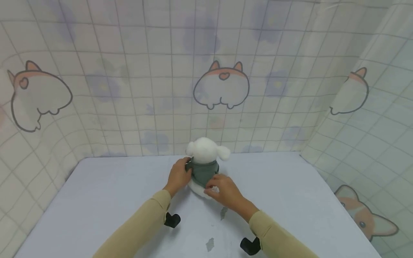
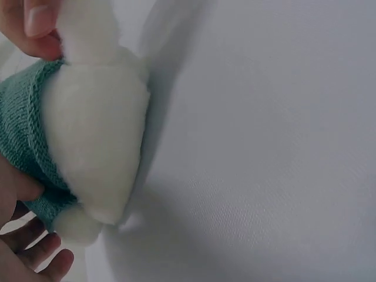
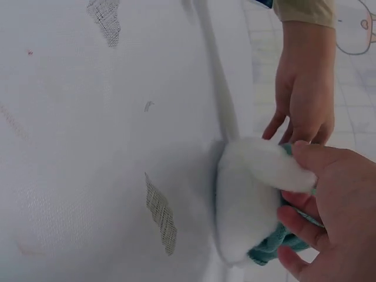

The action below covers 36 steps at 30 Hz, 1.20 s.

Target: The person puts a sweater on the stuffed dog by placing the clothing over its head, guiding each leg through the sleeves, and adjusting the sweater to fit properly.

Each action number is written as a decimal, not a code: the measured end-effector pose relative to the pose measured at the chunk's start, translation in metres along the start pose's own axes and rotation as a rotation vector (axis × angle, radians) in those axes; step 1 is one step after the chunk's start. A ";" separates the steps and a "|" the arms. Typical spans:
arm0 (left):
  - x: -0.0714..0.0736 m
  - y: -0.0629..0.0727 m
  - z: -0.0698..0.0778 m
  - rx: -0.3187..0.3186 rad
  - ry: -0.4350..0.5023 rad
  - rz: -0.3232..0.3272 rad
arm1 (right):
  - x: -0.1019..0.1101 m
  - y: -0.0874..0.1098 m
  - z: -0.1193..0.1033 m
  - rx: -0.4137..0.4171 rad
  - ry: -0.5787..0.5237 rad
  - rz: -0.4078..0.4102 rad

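A white plush toy (image 1: pixel 202 149) in a green knitted sweater (image 1: pixel 204 173) sits on the table, its back towards me. My left hand (image 1: pixel 179 176) grips the sweater at the toy's left side; in the left wrist view its thumb (image 2: pixel 26 187) lies on the knit, with the fingers around the far side by a small white paw (image 2: pixel 78 225). At the lower right, my right hand (image 1: pixel 227 190) pinches the sweater's hem beside a white limb (image 3: pixel 282 170). The palm side partly hides what lies between its fingertips. The white lower body (image 2: pixel 97 138) shows below the hem.
The white table (image 1: pixel 122 200) has grey worn patches (image 1: pixel 210 244) in front of the toy. Behind it hangs a checked curtain (image 1: pixel 161 89) with cartoon dogs, which also runs along both sides. Black mounts (image 1: pixel 172 220) sit under the wrists.
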<state>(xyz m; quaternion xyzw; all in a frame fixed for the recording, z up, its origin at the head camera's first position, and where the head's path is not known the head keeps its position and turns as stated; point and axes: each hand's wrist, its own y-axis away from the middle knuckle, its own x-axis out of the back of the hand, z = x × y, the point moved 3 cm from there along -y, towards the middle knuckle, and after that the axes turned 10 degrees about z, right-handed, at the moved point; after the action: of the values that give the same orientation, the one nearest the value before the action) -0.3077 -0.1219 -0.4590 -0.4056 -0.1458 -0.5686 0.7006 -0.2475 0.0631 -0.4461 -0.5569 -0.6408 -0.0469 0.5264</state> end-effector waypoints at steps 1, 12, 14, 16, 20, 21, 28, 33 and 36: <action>0.000 0.000 0.000 0.006 -0.006 0.012 | 0.000 0.000 0.001 -0.030 -0.027 0.009; 0.009 0.020 0.004 -0.083 0.042 -0.001 | 0.009 -0.004 0.025 -0.119 -0.072 0.088; 0.007 0.023 0.005 -0.106 0.063 -0.040 | 0.006 -0.004 0.029 -0.094 -0.045 0.096; 0.005 0.026 0.007 -0.144 0.081 -0.069 | 0.002 -0.005 0.033 -0.075 -0.011 0.111; 0.002 0.029 0.009 -0.188 0.081 -0.102 | -0.006 -0.007 0.038 -0.051 0.054 0.135; 0.002 0.030 0.009 -0.200 0.068 -0.100 | -0.007 -0.007 0.039 -0.046 0.063 0.137; 0.003 0.027 0.007 -0.262 -0.062 -0.134 | -0.009 -0.012 0.043 0.043 0.146 0.081; 0.006 0.023 0.006 -0.295 -0.205 -0.229 | -0.010 -0.012 0.045 0.119 0.288 0.028; 0.007 0.022 0.005 -0.286 -0.232 -0.256 | -0.012 -0.012 0.047 0.124 0.326 -0.011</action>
<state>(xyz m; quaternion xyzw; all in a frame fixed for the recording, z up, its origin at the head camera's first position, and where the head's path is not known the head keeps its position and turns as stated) -0.2840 -0.1226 -0.4602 -0.5414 -0.1936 -0.6174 0.5369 -0.2878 0.0809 -0.4698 -0.5048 -0.5519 -0.0999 0.6562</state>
